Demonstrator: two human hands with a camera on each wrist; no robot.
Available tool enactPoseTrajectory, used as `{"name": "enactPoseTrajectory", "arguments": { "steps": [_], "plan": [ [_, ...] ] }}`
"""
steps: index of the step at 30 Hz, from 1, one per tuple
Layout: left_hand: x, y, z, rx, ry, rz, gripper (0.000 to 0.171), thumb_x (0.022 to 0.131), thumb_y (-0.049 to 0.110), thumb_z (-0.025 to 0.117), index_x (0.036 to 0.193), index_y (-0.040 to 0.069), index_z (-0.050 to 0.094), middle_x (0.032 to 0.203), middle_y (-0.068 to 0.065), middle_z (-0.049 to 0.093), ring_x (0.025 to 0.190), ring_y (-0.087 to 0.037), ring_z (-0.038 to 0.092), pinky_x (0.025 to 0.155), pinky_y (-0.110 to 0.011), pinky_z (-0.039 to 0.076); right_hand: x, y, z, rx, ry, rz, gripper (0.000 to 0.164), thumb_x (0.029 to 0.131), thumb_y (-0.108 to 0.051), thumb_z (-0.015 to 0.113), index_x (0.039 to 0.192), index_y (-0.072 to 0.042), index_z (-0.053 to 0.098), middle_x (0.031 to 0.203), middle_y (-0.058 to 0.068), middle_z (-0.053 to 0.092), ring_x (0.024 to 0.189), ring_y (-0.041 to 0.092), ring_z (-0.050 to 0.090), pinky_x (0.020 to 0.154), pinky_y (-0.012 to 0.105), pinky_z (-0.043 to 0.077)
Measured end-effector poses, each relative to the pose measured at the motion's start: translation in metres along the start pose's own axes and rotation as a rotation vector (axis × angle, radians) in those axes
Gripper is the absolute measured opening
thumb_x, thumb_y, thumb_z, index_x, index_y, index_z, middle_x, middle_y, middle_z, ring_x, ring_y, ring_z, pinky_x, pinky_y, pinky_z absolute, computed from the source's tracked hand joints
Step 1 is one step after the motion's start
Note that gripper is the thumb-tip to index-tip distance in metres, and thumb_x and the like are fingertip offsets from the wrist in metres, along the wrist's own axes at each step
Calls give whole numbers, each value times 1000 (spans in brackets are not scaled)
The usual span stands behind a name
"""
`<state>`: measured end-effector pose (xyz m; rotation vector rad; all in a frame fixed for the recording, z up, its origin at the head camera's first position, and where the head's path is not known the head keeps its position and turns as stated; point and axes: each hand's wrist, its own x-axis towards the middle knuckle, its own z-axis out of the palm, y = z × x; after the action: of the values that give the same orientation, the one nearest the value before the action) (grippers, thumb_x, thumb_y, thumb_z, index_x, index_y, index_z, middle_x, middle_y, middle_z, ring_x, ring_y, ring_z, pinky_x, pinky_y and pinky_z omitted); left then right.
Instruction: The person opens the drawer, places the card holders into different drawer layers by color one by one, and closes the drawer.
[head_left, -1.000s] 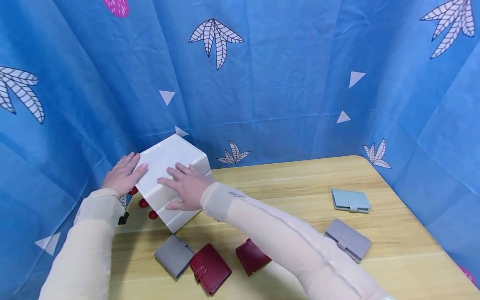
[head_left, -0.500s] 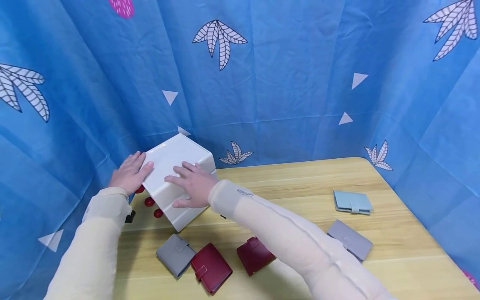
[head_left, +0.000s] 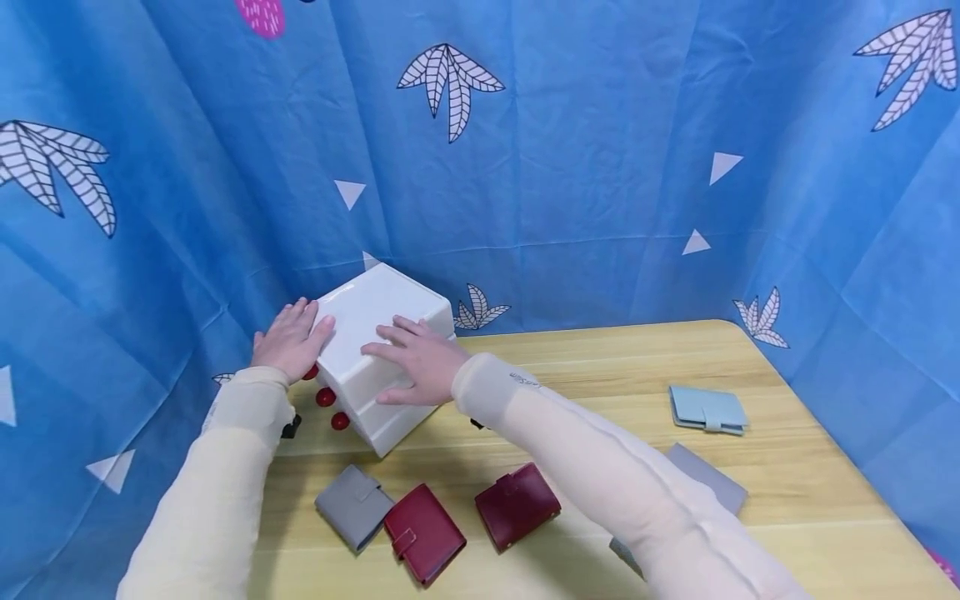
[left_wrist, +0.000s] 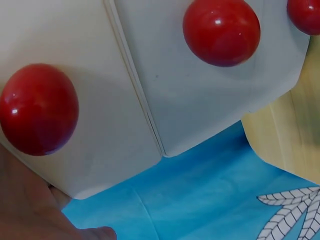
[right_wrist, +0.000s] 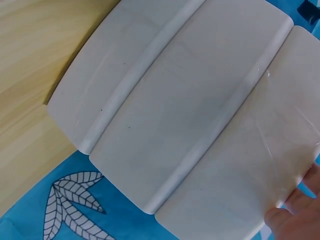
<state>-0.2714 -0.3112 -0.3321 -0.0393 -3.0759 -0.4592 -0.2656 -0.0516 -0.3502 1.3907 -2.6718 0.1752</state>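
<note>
A white drawer box (head_left: 360, 308) with red round knobs (head_left: 326, 397) stands at the table's back left, turned at an angle. My left hand (head_left: 294, 340) rests along its upper edge on the knob side, thumb lying on the top. My right hand (head_left: 423, 360) touches the top and near side with spread, fairly straight fingers. In the left wrist view, red knobs (left_wrist: 222, 31) stick out from the white drawer fronts (left_wrist: 110, 120). The right wrist view has the box's ridged white side (right_wrist: 175, 110), with my right fingertips (right_wrist: 277, 218) at its edge.
In front of the box lie a grey wallet (head_left: 354, 508), a red wallet (head_left: 425, 533) and a dark red wallet (head_left: 517, 507). A light blue wallet (head_left: 708, 408) and another grey one (head_left: 708, 479), partly behind my right sleeve, lie rightward. Blue curtain (head_left: 600, 167) encloses the table.
Both hands and the white drawer box have moved right, nearer the dark red wallet's side. The wallets lie as before, and the view has turned slightly. My right sleeve covers more of the right-hand grey wallet.
</note>
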Motion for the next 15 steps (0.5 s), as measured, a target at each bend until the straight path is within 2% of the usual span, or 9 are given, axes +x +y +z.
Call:
{"name": "enactPoseTrajectory", "arguments": {
  "steps": [7,15],
  "plan": [
    [1,18,7,16,19,9,87,95,67,10,154,4,10,158,-22,3,143,-44,-4,99,-78,-2,-16,10,-3,28,18,10,74,88,-67,49,150,-32,30,157,3,26,146,28,14,117,45,16],
    [0,44,18,14,51,-13,88,94,68,10,154,4,12,158,-22,3,144,-43,-5,101,-75,-5,-36,25,-2,82,53,30,71,88,-65,52,148,-31,36,157,3,27,146,27,13,117,41,16]
  ]
}}
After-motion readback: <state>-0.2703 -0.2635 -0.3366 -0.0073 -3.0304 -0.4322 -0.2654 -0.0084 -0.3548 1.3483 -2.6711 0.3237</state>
